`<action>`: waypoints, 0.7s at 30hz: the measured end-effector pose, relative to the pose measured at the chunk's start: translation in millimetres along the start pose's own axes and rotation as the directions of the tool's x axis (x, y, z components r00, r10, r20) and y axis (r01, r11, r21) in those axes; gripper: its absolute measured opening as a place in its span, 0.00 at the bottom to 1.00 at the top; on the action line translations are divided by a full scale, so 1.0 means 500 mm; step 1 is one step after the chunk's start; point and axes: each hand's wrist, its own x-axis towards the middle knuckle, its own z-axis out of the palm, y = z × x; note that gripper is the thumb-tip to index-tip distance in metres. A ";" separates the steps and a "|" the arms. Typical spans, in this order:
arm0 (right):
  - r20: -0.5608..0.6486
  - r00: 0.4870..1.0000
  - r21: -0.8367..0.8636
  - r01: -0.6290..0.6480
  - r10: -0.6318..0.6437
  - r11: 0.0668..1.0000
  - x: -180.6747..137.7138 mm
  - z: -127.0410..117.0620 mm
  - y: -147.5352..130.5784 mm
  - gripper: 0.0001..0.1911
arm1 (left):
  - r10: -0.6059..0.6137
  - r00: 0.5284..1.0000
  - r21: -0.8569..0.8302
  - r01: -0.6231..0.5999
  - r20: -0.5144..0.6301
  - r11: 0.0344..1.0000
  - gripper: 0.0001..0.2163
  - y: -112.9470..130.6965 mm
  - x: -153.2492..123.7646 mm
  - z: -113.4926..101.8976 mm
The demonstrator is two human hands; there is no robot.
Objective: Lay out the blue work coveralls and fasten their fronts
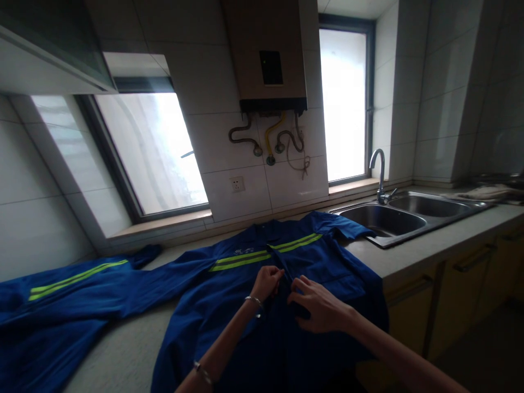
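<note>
A blue work jacket (229, 305) with yellow-green reflective stripes lies spread face up on the kitchen counter (413, 254). My left hand (267, 283) is closed in a pinch on the jacket's front placket at chest height. My right hand (317, 305) lies just to the right of it, fingers curled on the other edge of the same front opening. Both hands meet at the middle of the jacket. A thin bracelet sits on my left wrist. The jacket's lower part hangs over the counter's front edge.
A second blue garment (53, 311) with a reflective stripe lies on the counter at the left. A double steel sink (403, 215) with a tap (379, 169) sits at the right. Windows, a wall socket and a water heater (270, 60) line the back wall.
</note>
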 end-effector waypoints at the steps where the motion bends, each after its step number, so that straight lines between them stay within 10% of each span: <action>1: 0.022 0.999 -0.030 0.033 -0.032 0.999 0.000 -0.005 -0.004 0.14 | 0.000 1.000 0.004 0.000 -0.006 1.000 0.16 -0.003 0.000 0.001; 9: 0.182 0.909 -0.157 0.403 -0.375 0.902 -0.017 0.029 -0.062 0.13 | -0.021 0.999 0.024 0.022 -0.027 0.999 0.15 -0.016 0.003 -0.002; 13: 0.173 0.903 -0.228 0.424 -0.392 0.877 -0.025 0.057 -0.071 0.02 | -0.038 0.999 0.032 0.038 -0.024 0.999 0.16 -0.020 0.003 -0.002; 21: 0.125 0.880 -0.240 0.475 -0.458 0.847 -0.040 0.063 -0.055 0.11 | -0.055 0.998 0.039 0.056 -0.022 0.998 0.14 -0.022 0.003 -0.003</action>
